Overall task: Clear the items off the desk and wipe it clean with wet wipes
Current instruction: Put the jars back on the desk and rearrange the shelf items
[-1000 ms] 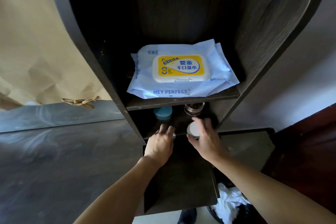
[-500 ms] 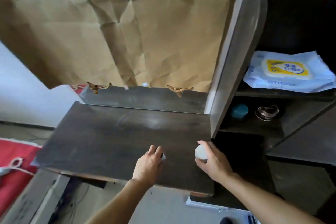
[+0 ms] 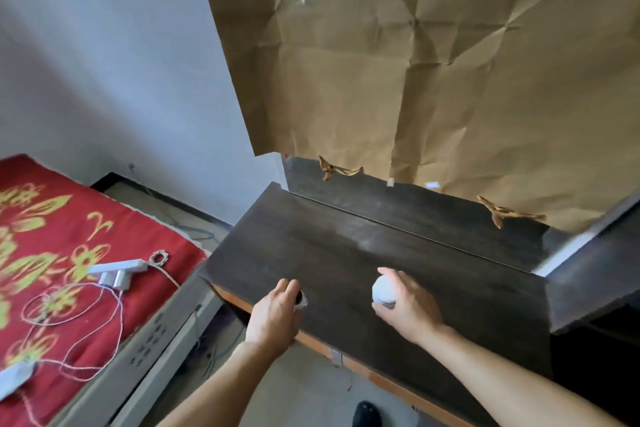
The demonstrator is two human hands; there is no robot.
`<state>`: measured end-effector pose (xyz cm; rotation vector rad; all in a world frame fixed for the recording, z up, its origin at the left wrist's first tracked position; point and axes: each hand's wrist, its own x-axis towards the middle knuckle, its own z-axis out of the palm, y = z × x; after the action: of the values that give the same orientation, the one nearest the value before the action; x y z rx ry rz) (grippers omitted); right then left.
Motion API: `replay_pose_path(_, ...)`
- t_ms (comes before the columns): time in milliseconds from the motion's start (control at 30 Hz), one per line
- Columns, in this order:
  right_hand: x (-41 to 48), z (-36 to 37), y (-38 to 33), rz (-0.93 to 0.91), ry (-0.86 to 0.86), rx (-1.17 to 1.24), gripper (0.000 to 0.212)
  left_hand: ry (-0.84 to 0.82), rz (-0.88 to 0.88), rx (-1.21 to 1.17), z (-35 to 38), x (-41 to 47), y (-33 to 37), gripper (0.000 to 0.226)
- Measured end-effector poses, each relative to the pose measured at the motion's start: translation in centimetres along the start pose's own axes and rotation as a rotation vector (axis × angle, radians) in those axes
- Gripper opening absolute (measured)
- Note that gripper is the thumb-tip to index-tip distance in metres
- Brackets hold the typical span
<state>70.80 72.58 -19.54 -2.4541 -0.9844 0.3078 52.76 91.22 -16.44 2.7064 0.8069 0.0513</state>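
Both hands are over the near part of the dark wooden worktop (image 3: 346,246), each with something in it. The left hand (image 3: 277,315) is near the front left corner, its grip curled round a small dark object (image 3: 301,300) with a pale rim, most of which is hidden by the fingers. What that object is cannot be told. The right hand (image 3: 410,310) is further in and to the right, well apart from the left. Its grip is wrapped round a small white container (image 3: 383,289) with a rounded top, thumb on the near side and fingers on the far side. Whether either item touches the worktop or hangs just above it cannot be told. Along the back of the worktop a strip of mirror (image 3: 415,208) shows below a large creased sheet of brown paper (image 3: 415,62) that covers the rest of it, with torn curls along the paper's lower edge. At the right a dark cabinet side (image 3: 595,274) meets the worktop. To the left stands a bed (image 3: 52,218) with a red cover patterned in yellow flowers, and on it lie a white power strip (image 3: 117,267), a thin looping cord (image 3: 86,322) and a small woven ring (image 3: 160,257). A dark shoe (image 3: 367,414) shows on the floor at the bottom edge.
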Motion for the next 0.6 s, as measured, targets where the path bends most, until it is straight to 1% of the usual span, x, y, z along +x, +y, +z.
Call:
replay_pose_path(200,8.9,3.1,-3.2,-0.033,-0.074,0.004,0.067,-0.038,-0.07,-0.004,-0.6,5.9,-5.6,0.015)
replay_pose_path(367,15.2,5.6,-6.2,-0.065,-0.103,0.019,0.07,-0.037,-0.091,0.008,-1.7,11.6,-9.7,0.014)
replay_pose_path(600,21.1,7.5,-9.9,-0.006,-0.145,0.023,0.058,-0.081,-0.105,-0.014,-1.8,17.9,-13.8,0.013)
